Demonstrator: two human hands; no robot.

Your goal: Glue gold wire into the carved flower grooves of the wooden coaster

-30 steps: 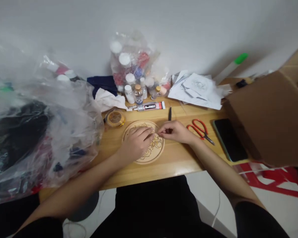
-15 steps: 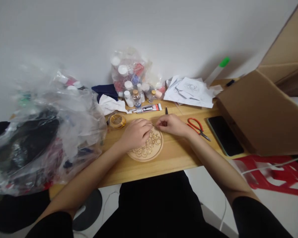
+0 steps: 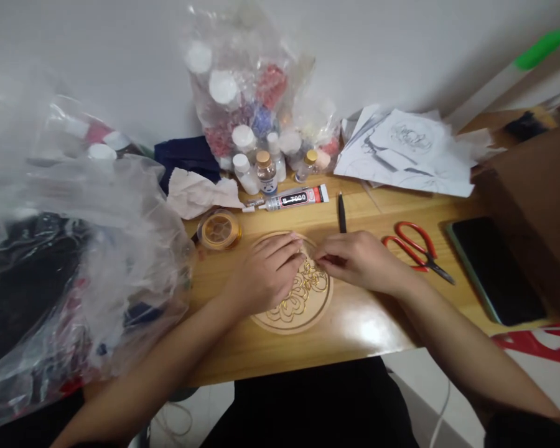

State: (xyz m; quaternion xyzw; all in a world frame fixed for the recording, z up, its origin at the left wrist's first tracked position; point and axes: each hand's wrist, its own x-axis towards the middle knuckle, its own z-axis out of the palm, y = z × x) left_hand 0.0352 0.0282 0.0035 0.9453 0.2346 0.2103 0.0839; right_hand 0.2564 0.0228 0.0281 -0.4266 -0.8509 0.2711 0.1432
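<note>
A round wooden plaque (image 3: 292, 305) with a gold wire flower pattern lies on the wooden table. Over its upper left part rests my left hand (image 3: 273, 270), fingers together and bent, touching the surface; anything under them is hidden. My right hand (image 3: 354, 258) is closed in a pinch at the plaque's upper right edge, and what it pinches is too small to make out. A spool of gold wire (image 3: 218, 229) lies left of the plaque. Beyond it are a glue tube (image 3: 298, 197) and a black pen (image 3: 341, 213). Red-handled pliers (image 3: 420, 249) lie to the right.
A large plastic bag (image 3: 140, 249) fills the left side. Small bottles (image 3: 267, 171) stand before another filled bag (image 3: 256, 93). Drawn papers (image 3: 406, 149) lie at the back right, a phone (image 3: 497, 267) and a cardboard box (image 3: 541, 205) at the right.
The view has come closer to the table, so everything looks larger. Both hands remain at the plaque's upper part, with small shifts in the fingers.
</note>
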